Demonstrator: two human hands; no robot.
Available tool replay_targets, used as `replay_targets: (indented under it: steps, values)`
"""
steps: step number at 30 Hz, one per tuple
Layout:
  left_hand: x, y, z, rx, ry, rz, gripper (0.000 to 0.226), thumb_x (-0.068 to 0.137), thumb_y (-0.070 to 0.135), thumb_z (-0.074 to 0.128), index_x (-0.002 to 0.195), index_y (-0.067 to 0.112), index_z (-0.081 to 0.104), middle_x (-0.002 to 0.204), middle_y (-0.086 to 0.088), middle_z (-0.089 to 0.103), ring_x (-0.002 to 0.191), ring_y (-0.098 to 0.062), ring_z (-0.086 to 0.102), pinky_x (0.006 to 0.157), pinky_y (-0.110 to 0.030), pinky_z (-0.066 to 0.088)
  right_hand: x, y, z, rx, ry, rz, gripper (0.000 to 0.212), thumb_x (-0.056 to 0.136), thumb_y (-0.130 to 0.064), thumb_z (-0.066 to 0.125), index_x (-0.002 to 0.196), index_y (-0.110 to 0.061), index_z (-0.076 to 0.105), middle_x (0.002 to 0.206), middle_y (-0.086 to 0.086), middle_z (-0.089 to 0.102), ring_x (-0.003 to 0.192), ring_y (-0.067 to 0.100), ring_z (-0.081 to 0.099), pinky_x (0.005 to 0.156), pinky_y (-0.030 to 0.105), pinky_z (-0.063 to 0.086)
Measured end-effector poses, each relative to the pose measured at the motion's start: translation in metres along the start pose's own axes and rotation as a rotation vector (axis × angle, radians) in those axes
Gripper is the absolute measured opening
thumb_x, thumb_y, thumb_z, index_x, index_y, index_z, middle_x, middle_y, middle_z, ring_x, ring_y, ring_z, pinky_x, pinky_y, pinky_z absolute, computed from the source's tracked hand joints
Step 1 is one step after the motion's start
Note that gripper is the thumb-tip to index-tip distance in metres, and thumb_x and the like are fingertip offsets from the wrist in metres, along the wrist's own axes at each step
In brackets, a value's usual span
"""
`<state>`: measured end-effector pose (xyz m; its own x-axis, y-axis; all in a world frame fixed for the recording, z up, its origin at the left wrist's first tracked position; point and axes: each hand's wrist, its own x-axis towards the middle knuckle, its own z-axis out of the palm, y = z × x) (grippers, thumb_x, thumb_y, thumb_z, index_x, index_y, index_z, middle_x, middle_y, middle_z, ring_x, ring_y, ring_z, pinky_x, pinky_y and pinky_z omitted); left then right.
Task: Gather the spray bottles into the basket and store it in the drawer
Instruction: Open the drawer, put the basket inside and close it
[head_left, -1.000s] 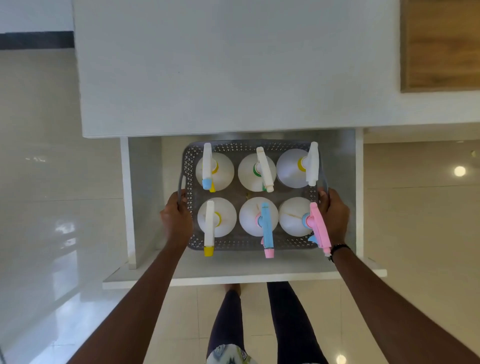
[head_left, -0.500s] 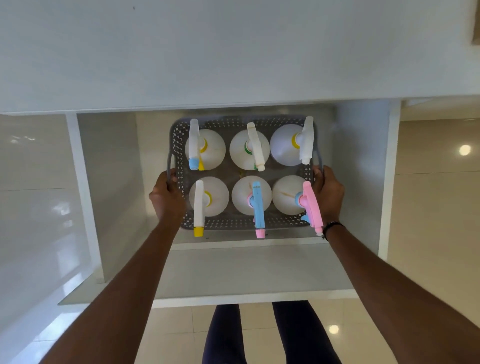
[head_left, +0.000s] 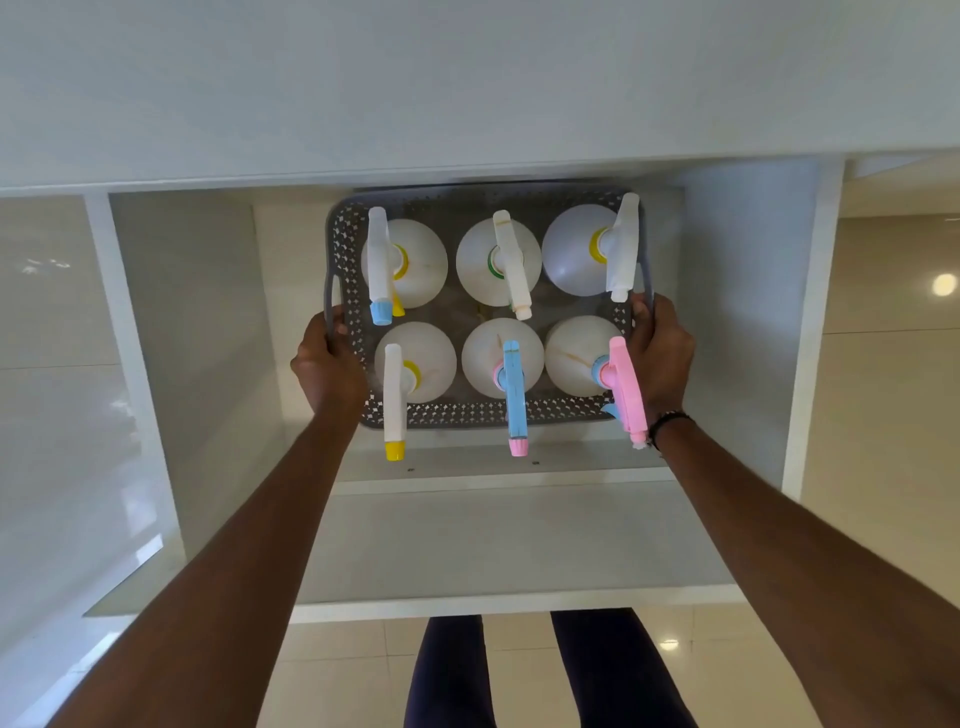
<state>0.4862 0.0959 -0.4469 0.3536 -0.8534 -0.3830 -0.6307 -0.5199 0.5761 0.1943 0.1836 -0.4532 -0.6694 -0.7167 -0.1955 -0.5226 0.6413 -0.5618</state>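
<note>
A grey perforated basket (head_left: 467, 414) holds several white spray bottles in two rows, among them one with a pink trigger (head_left: 626, 387) and one with a blue trigger (head_left: 514, 387). The basket sits low inside the open white drawer (head_left: 467, 545), toward its back under the countertop edge. My left hand (head_left: 327, 366) grips the basket's left rim by the handle. My right hand (head_left: 660, 353) grips the right rim. Whether the basket rests on the drawer floor I cannot tell.
The white countertop (head_left: 467, 88) overhangs the back of the drawer. White drawer side walls (head_left: 800, 338) stand left and right of the basket. Glossy beige floor tiles (head_left: 893, 415) lie on both sides, and my legs (head_left: 550, 670) stand below the drawer front.
Both hands have carried the basket deeper and lower into the drawer, toward the back under the countertop. The view has moved closer over the drawer.
</note>
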Motion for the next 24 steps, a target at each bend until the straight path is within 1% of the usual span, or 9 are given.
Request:
replay_targets:
  steps: [1, 5, 9, 13, 17, 19, 21, 23, 24]
  values:
    - [0.001, 0.0, 0.0, 0.009, -0.008, 0.002, 0.03, 0.094, 0.005, 0.042, 0.114, 0.007, 0.064, 0.105, -0.017, 0.068, 0.096, -0.032, 0.06, 0.071, -0.019, 0.037, 0.0, 0.001, 0.001, -0.003, -0.003, 0.001, 0.025, 0.101, -0.016, 0.042, 0.097, 0.001, 0.061, 0.076, 0.013, 0.063, 0.064, 0.019, 0.048, 0.057, 0.017, 0.025]
    - [0.003, -0.001, -0.003, 0.046, -0.088, -0.024, 0.031, 0.094, 0.007, 0.04, 0.118, 0.01, 0.06, 0.105, -0.019, 0.067, 0.097, -0.036, 0.059, 0.076, -0.032, 0.045, 0.0, 0.003, 0.001, -0.007, -0.053, 0.023, 0.026, 0.101, -0.019, 0.041, 0.098, -0.001, 0.059, 0.077, 0.012, 0.062, 0.066, 0.02, 0.05, 0.058, 0.019, 0.028]
    - [0.0, 0.004, -0.011, 0.092, -0.182, -0.052, 0.03, 0.096, 0.013, 0.041, 0.123, 0.008, 0.054, 0.109, -0.02, 0.065, 0.1, -0.037, 0.058, 0.078, -0.032, 0.042, -0.003, -0.001, -0.006, -0.014, -0.103, 0.046, 0.022, 0.101, -0.013, 0.038, 0.101, 0.0, 0.056, 0.077, 0.007, 0.056, 0.068, 0.022, 0.05, 0.058, 0.019, 0.027]
    - [-0.019, 0.007, -0.029, 0.073, -0.175, -0.015, 0.034, 0.096, 0.011, 0.042, 0.13, 0.004, 0.047, 0.12, -0.019, 0.064, 0.106, -0.036, 0.061, 0.092, -0.039, 0.047, -0.019, -0.003, -0.024, -0.009, -0.093, 0.126, 0.02, 0.098, -0.008, 0.039, 0.108, -0.003, 0.055, 0.084, 0.013, 0.062, 0.076, 0.029, 0.058, 0.065, 0.024, 0.036]
    - [-0.053, 0.011, -0.053, 0.037, -0.105, 0.051, 0.031, 0.095, 0.003, 0.044, 0.125, -0.002, 0.049, 0.117, -0.02, 0.065, 0.106, -0.035, 0.063, 0.092, -0.035, 0.045, -0.05, -0.014, -0.052, 0.028, -0.043, 0.199, 0.025, 0.095, -0.001, 0.04, 0.113, 0.003, 0.057, 0.104, 0.021, 0.067, 0.095, 0.035, 0.062, 0.075, 0.021, 0.038]
    - [-0.074, 0.015, -0.066, 0.009, -0.098, 0.082, 0.028, 0.096, 0.003, 0.044, 0.123, -0.002, 0.05, 0.116, -0.019, 0.066, 0.104, -0.033, 0.064, 0.088, -0.027, 0.043, -0.069, -0.024, -0.064, 0.065, -0.011, 0.238, 0.026, 0.095, 0.0, 0.041, 0.116, 0.002, 0.056, 0.11, 0.02, 0.066, 0.102, 0.034, 0.062, 0.081, 0.02, 0.039]
    - [-0.096, 0.02, -0.081, -0.007, -0.116, 0.117, 0.027, 0.097, 0.003, 0.043, 0.122, 0.0, 0.051, 0.115, -0.016, 0.067, 0.103, -0.03, 0.063, 0.082, -0.016, 0.039, -0.09, -0.038, -0.076, 0.114, 0.028, 0.244, 0.025, 0.095, 0.0, 0.042, 0.116, 0.001, 0.056, 0.112, 0.018, 0.066, 0.103, 0.032, 0.063, 0.086, 0.025, 0.044]
    - [-0.119, 0.026, -0.093, -0.014, -0.153, 0.156, 0.026, 0.098, 0.006, 0.042, 0.122, 0.003, 0.052, 0.116, -0.012, 0.066, 0.104, -0.026, 0.062, 0.083, -0.017, 0.039, -0.11, -0.053, -0.088, 0.152, 0.056, 0.217, 0.026, 0.096, -0.001, 0.04, 0.116, -0.001, 0.057, 0.113, 0.015, 0.066, 0.103, 0.028, 0.063, 0.09, 0.031, 0.048]
    - [-0.132, 0.028, -0.099, -0.015, -0.176, 0.183, 0.025, 0.099, 0.008, 0.041, 0.121, 0.005, 0.053, 0.116, -0.011, 0.065, 0.104, -0.025, 0.061, 0.085, -0.02, 0.042, -0.123, -0.061, -0.093, 0.162, 0.058, 0.186, 0.027, 0.097, -0.002, 0.04, 0.117, -0.002, 0.057, 0.114, 0.013, 0.066, 0.103, 0.024, 0.062, 0.089, 0.03, 0.048]
